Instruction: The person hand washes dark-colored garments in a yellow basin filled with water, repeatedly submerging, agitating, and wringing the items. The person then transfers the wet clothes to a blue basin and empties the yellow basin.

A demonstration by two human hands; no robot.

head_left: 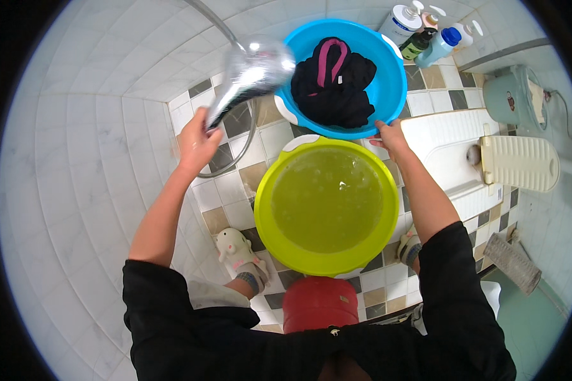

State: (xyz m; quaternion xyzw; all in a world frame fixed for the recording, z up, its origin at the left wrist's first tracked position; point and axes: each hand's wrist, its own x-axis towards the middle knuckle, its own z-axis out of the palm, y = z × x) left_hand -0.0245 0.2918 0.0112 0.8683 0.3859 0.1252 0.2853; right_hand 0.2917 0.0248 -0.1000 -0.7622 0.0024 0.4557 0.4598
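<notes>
My left hand (pixel 197 141) is closed round the handle of a chrome shower head (pixel 255 66), raised to the left of a blue basin (pixel 393 95) and slightly blurred. Its metal hose (pixel 253 130) hangs in a loop beside my wrist. Bunched dark clothing (pixel 337 101) with a pink band (pixel 323 66) lies inside the blue basin. At that basin's near right rim, my right hand (pixel 391 138) grips the edge with thumb and fingers. Nearer to me stands a yellow-green basin (pixel 265 232) full of cloudy water (pixel 327 206).
Several pump bottles (pixel 403 24) stand in the far right corner. To the right is a squat toilet (pixel 448 136) with a cream cover (pixel 521 163), a teal bucket (pixel 505 95) and a brush (pixel 513 263). A red stool (pixel 320 303) is between my feet; tiled wall rises left.
</notes>
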